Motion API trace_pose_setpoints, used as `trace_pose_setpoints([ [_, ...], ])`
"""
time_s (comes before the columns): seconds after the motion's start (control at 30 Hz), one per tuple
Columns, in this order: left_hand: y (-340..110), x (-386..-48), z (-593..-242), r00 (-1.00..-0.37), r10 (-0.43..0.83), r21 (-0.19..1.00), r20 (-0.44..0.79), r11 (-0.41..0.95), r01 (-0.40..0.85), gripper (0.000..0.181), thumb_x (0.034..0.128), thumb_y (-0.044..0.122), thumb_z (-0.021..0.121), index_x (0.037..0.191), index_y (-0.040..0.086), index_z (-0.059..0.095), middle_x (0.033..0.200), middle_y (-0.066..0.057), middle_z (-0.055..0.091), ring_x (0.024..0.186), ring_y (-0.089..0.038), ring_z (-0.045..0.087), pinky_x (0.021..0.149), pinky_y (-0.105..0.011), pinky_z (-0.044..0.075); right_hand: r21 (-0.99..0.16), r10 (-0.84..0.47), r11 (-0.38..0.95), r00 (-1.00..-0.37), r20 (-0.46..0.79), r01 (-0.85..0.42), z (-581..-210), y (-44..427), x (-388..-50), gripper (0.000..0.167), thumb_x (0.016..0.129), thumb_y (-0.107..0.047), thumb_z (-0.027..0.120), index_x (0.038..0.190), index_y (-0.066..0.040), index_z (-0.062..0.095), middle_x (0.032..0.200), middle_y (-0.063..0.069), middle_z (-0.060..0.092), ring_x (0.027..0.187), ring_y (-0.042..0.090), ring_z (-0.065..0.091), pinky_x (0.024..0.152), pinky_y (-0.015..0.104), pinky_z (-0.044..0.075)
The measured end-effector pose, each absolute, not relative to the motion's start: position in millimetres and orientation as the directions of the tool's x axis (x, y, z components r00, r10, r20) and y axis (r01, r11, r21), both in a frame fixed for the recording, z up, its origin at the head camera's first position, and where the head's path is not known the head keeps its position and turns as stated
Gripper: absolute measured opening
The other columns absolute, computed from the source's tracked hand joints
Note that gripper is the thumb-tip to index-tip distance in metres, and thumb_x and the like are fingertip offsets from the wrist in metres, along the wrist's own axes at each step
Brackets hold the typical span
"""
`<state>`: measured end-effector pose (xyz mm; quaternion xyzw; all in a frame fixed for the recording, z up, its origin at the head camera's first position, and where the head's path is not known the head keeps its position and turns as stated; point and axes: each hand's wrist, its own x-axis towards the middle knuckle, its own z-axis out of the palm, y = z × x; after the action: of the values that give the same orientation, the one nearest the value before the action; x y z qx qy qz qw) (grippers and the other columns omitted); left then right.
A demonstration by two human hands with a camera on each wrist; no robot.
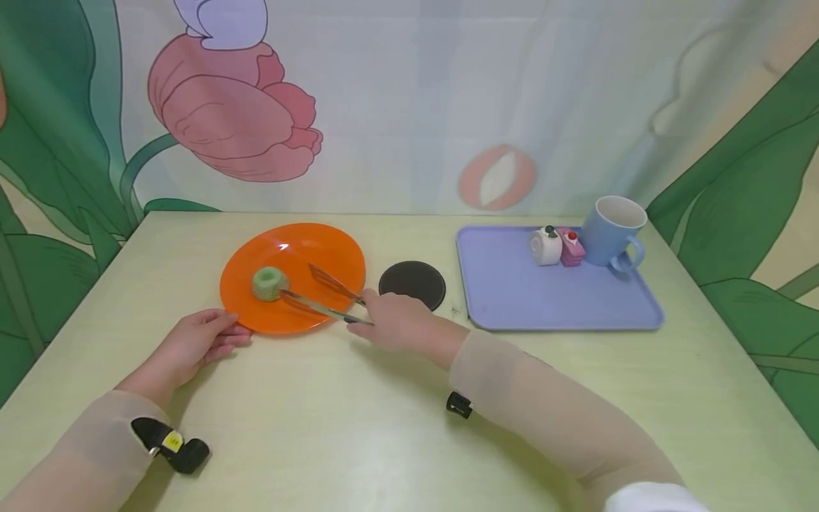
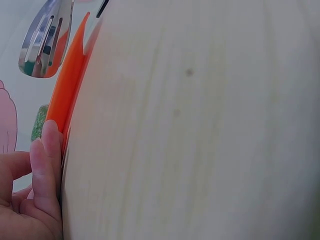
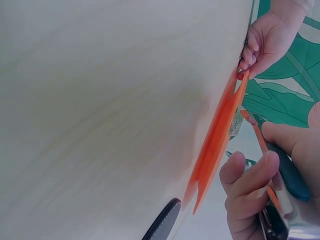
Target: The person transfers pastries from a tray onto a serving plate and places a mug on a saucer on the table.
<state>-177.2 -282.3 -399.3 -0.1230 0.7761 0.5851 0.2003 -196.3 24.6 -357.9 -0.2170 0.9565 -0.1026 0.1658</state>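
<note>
On an orange plate (image 1: 301,245) sits a small green ring-shaped cake (image 1: 270,284). My left hand (image 1: 203,340) pinches the plate's near left rim between thumb and fingers; the right wrist view shows this hold (image 3: 265,47) too. Metal tongs (image 1: 320,308) are gripped in my right hand (image 1: 399,320), which is over the plate's right side. Their two arms stand spread apart. One tip reaches the right side of the cake, but I cannot tell whether it touches. The other tip is farther back, above the plate. A slotted tong head (image 2: 46,40) shows in the left wrist view.
A round black coaster (image 1: 412,284) lies right of the plate, partly behind my right hand. Farther right, a lavender tray (image 1: 512,299) holds a white roll cake (image 1: 547,247), a pink cake slice (image 1: 571,249) and a blue mug (image 1: 608,231). A printed curtain (image 1: 397,107) hangs behind the table.
</note>
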Motion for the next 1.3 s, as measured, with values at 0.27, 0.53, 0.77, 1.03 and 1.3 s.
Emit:
trace_pose_setpoints([
  [0.27, -282, -177, -401, -0.890, 0.034, 0.857, -0.455, 0.287, -0.427, 0.051, 0.1002, 0.033, 0.041, 0.134, -0.005, 0.036, 0.088, 0.004, 0.067, 0.082, -0.005, 0.066, 0.072, -0.017, 0.050, -0.260, -0.463, 0.878, -0.851, -0.246, -0.403, -360, 37, -195, 0.050, 0.091, -0.051, 0.050, 0.117, -0.008, 0.045, 0.071, 0.001, 0.055, 0.054, 0.016, 0.052, 0.048, 0.028, 0.041],
  [0.53, -281, -177, -401, -0.893, 0.024, 0.857, -0.450, 0.294, -0.424, 0.049, 0.1007, 0.031, 0.040, 0.134, -0.005, 0.036, 0.087, 0.004, 0.067, 0.082, -0.005, 0.066, 0.073, -0.017, 0.050, -0.287, -0.448, 0.880, -0.862, -0.237, -0.378, -363, 55, -195, 0.045, 0.091, -0.049, 0.053, 0.110, -0.009, 0.044, 0.068, 0.001, 0.053, 0.051, 0.017, 0.049, 0.047, 0.028, 0.040],
  [0.77, -281, -178, -402, -0.895, 0.032, 0.861, -0.444, 0.292, -0.416, 0.050, 0.1003, 0.032, 0.040, 0.134, -0.005, 0.036, 0.088, 0.003, 0.067, 0.083, -0.005, 0.066, 0.073, -0.017, 0.050, -0.304, -0.434, 0.883, -0.868, -0.241, -0.358, -361, 69, -196, 0.046, 0.091, -0.048, 0.053, 0.111, -0.008, 0.043, 0.067, 0.002, 0.050, 0.051, 0.016, 0.049, 0.048, 0.028, 0.039],
  [1.03, -281, -179, -400, -0.893, 0.030, 0.859, -0.450, 0.287, -0.423, 0.051, 0.1001, 0.033, 0.041, 0.134, -0.005, 0.036, 0.088, 0.003, 0.067, 0.083, -0.006, 0.066, 0.073, -0.017, 0.050, -0.328, -0.406, 0.889, -0.879, -0.249, -0.318, -359, 84, -196, 0.052, 0.091, -0.047, 0.053, 0.120, -0.005, 0.043, 0.074, 0.004, 0.056, 0.060, 0.020, 0.053, 0.054, 0.031, 0.042],
  [1.3, -282, -178, -400, -0.893, 0.039, 0.863, -0.448, 0.277, -0.421, 0.050, 0.1000, 0.033, 0.041, 0.132, -0.005, 0.038, 0.088, 0.003, 0.067, 0.082, -0.005, 0.066, 0.072, -0.017, 0.050, -0.331, -0.386, 0.897, -0.885, -0.261, -0.294, -362, 99, -197, 0.057, 0.092, -0.048, 0.051, 0.126, -0.003, 0.040, 0.079, 0.007, 0.060, 0.064, 0.020, 0.056, 0.057, 0.034, 0.046],
])
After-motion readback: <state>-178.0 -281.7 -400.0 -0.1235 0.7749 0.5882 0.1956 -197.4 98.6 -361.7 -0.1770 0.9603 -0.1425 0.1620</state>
